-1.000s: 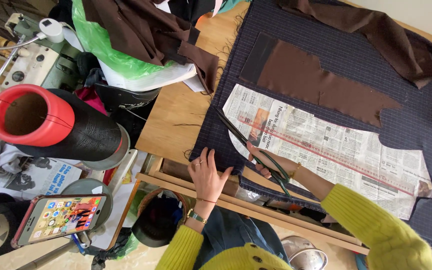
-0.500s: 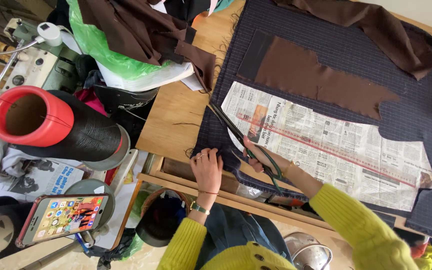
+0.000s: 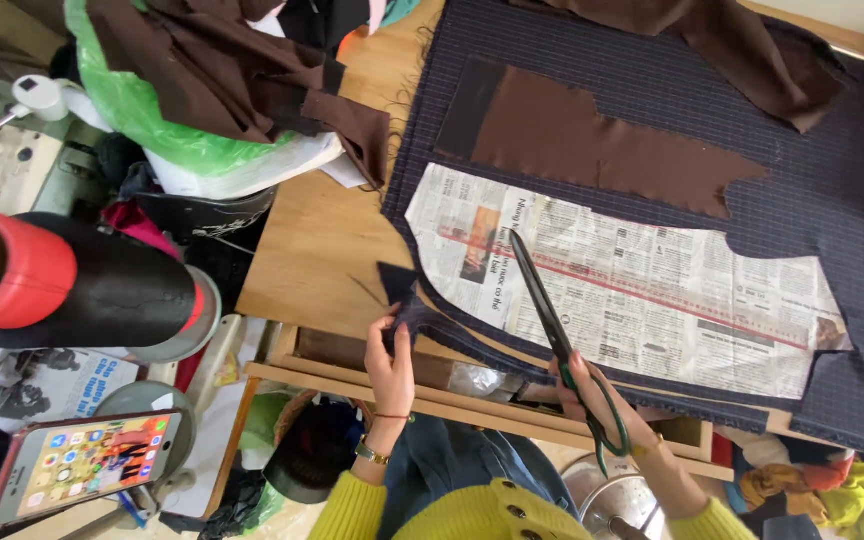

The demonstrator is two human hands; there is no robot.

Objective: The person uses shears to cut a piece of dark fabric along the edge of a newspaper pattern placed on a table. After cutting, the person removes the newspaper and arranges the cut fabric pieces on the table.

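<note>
Two hands are at work at the near edge of the desk (image 3: 322, 250). The right hand (image 3: 592, 395) has its fingers closed through the green handles of the long scissors (image 3: 552, 325). The blades point away from the person and lie across the newspaper pattern (image 3: 632, 280), shut or nearly shut. The left hand (image 3: 392, 365) has its fingers pinched on a loose strip of the dark blue cloth (image 3: 407, 300). It lifts the strip up and off to the side, likely so the cut piece stays out of the way of the blades.

The big dark blue cloth (image 3: 832, 200) is spread flat over the right part of the desk. The newspaper pattern lies on top of it, probably to show where to cut. A brown cloth piece (image 3: 602, 150) lies flat just past the paper.

More brown cloth and a green plastic bag (image 3: 152, 120) are piled at the far left corner. Off the desk's left edge are a red and black roll (image 3: 62, 290) and a phone (image 3: 87, 470).
</note>
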